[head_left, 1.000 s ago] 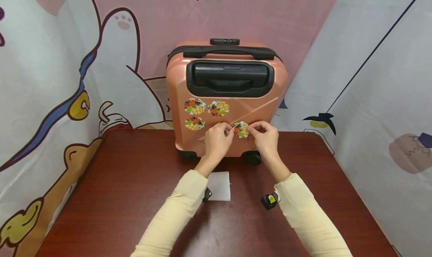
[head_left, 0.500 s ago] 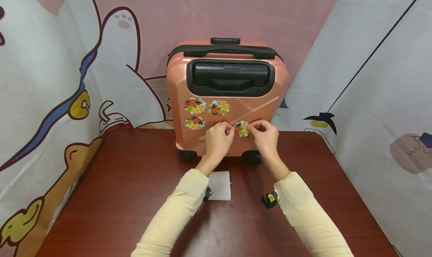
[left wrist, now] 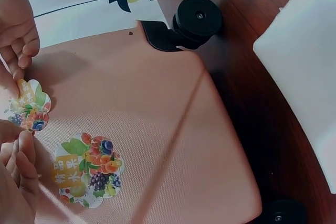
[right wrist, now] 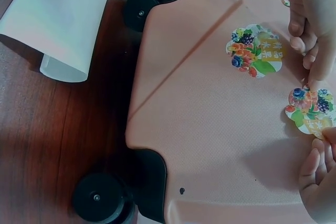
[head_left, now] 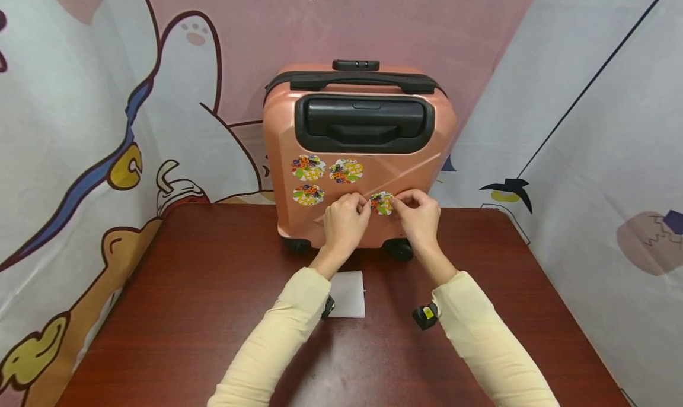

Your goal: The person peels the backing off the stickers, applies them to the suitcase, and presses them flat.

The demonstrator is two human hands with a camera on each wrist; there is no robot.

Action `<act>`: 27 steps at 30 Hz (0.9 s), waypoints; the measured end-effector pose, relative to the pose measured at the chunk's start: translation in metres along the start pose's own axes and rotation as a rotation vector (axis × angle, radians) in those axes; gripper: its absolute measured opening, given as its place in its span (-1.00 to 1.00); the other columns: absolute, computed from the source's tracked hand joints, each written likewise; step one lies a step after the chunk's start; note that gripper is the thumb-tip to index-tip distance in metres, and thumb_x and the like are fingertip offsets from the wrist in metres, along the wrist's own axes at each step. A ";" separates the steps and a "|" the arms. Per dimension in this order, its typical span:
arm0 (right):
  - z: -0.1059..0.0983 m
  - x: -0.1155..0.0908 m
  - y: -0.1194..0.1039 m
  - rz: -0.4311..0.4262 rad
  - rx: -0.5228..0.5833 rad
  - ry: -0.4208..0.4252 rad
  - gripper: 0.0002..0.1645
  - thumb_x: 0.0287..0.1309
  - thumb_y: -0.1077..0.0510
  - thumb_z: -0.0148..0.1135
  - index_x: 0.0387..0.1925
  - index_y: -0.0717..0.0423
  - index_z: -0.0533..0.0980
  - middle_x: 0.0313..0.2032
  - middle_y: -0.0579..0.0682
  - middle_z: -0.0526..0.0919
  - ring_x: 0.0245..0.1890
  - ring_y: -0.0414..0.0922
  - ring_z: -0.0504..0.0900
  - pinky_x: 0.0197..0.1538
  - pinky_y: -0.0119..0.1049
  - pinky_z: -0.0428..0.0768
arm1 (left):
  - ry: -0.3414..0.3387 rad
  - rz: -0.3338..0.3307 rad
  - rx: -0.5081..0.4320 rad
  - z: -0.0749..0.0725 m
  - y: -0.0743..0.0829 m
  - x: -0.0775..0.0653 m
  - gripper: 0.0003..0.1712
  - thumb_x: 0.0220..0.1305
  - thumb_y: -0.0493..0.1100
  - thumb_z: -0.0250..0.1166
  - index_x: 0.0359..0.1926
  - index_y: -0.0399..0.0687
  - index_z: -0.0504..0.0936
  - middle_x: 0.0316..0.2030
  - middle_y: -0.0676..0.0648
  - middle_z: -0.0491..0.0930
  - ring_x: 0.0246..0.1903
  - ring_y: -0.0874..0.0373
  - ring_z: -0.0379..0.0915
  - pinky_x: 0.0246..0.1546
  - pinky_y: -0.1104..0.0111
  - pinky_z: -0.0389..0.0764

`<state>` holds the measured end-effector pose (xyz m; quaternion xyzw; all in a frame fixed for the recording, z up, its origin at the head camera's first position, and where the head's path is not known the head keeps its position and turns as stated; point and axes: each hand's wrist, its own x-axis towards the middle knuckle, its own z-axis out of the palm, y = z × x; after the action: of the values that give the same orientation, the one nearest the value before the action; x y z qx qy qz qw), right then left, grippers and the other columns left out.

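Note:
A round, scallop-edged fruit sticker (head_left: 381, 203) is stretched between both hands, in front of the lower part of an upright rose-gold suitcase (head_left: 283, 217). My left hand (head_left: 344, 222) pinches its left edge between thumb and finger. At the opposite edge, my right hand (head_left: 423, 220) pinches it the same way. The right wrist view shows the held sticker (right wrist: 311, 109) with a shadow beside it; whether its back touches the shell I cannot tell. Similar stickers lie flat on the shell: an upper-left one (head_left: 308, 168), an upper-middle one (head_left: 345, 171) and a lower-left one (head_left: 308, 195).
The suitcase stands on a dark reddish-brown table (head_left: 213, 300), its black wheels (head_left: 398, 249) toward me. A white sheet (head_left: 348, 294) with a curled edge lies in front of it, partly behind the left sleeve. A printed cartoon cloth (head_left: 405, 21) hangs behind.
Both hands and the held sticker stay almost in place. The sticker's lower edge appears slightly higher than a second ago; the small overall shift matches camera motion.

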<state>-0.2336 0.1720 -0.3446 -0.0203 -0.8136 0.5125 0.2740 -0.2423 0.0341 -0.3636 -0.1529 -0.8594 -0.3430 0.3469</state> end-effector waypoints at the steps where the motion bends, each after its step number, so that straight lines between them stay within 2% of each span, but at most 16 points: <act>1: 0.000 0.000 0.000 -0.005 -0.005 0.003 -0.88 -0.06 0.27 0.34 -0.54 0.29 0.59 -0.60 0.06 0.58 -0.62 -0.29 0.44 -0.55 -0.50 0.39 | -0.002 0.001 0.004 0.000 0.000 0.000 -0.84 0.12 -0.19 0.28 -0.56 -0.08 0.62 -0.63 0.05 0.54 -0.68 0.23 0.44 -0.64 0.40 0.42; 7: -0.001 0.000 -0.001 -0.033 -0.043 0.019 -0.87 -0.08 0.26 0.35 -0.57 0.29 0.59 -0.61 0.08 0.57 -0.64 -0.32 0.40 -0.55 -0.51 0.35 | -0.014 0.006 0.008 -0.002 0.000 0.000 -0.84 0.14 -0.16 0.28 -0.55 -0.07 0.61 -0.63 0.06 0.54 -0.68 0.23 0.44 -0.65 0.40 0.41; 12: -0.001 0.000 0.001 -0.021 -0.078 0.025 -0.87 -0.09 0.25 0.35 -0.58 0.27 0.59 -0.62 0.06 0.56 -0.62 -0.28 0.40 -0.55 -0.49 0.33 | -0.026 -0.012 -0.003 -0.001 -0.004 -0.003 -0.84 0.13 -0.15 0.29 -0.54 -0.08 0.61 -0.63 0.05 0.55 -0.68 0.22 0.44 -0.64 0.39 0.42; 17: -0.003 -0.001 0.006 -0.007 -0.094 -0.005 -0.86 -0.09 0.22 0.36 -0.58 0.25 0.59 -0.62 0.03 0.57 -0.60 -0.25 0.41 -0.52 -0.47 0.32 | -0.047 -0.029 -0.043 -0.004 -0.009 -0.005 -0.85 0.12 -0.16 0.30 -0.53 -0.10 0.61 -0.64 0.04 0.55 -0.67 0.21 0.44 -0.62 0.36 0.43; 20: -0.003 -0.003 0.010 0.026 -0.027 -0.087 -0.85 -0.02 0.22 0.33 -0.52 0.27 0.59 -0.59 0.08 0.60 -0.60 -0.17 0.53 -0.53 -0.41 0.43 | -0.100 -0.059 -0.117 -0.007 -0.010 -0.006 -0.87 0.15 -0.17 0.27 -0.48 -0.10 0.62 -0.62 0.04 0.57 -0.68 0.22 0.41 -0.61 0.37 0.40; 22: -0.003 -0.004 0.013 0.059 0.042 -0.165 -0.84 0.04 0.22 0.29 -0.46 0.31 0.59 -0.56 0.15 0.62 -0.58 -0.09 0.60 -0.52 -0.34 0.52 | -0.165 -0.089 -0.195 -0.009 -0.012 -0.006 -0.89 0.19 -0.19 0.23 -0.42 -0.11 0.63 -0.58 0.04 0.58 -0.67 0.23 0.39 -0.61 0.40 0.38; 25: -0.001 -0.006 0.017 0.105 0.142 -0.268 -0.82 0.11 0.27 0.21 -0.36 0.39 0.56 -0.49 0.26 0.64 -0.55 0.00 0.65 -0.49 -0.22 0.59 | -0.270 -0.128 -0.325 -0.012 -0.014 -0.006 -0.87 0.25 -0.26 0.15 -0.29 -0.16 0.63 -0.48 -0.01 0.62 -0.62 0.23 0.47 -0.58 0.45 0.42; 27: -0.001 -0.007 0.015 0.127 0.167 -0.312 -0.81 0.13 0.30 0.18 -0.31 0.43 0.55 -0.43 0.32 0.63 -0.52 0.00 0.66 -0.44 -0.21 0.60 | -0.328 -0.148 -0.397 -0.013 -0.016 -0.006 -0.83 0.26 -0.32 0.10 -0.21 -0.20 0.62 -0.41 -0.05 0.64 -0.55 0.20 0.53 -0.56 0.48 0.45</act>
<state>-0.2306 0.1772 -0.3600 0.0310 -0.7978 0.5916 0.1123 -0.2394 0.0136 -0.3689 -0.2081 -0.8290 -0.4999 0.1401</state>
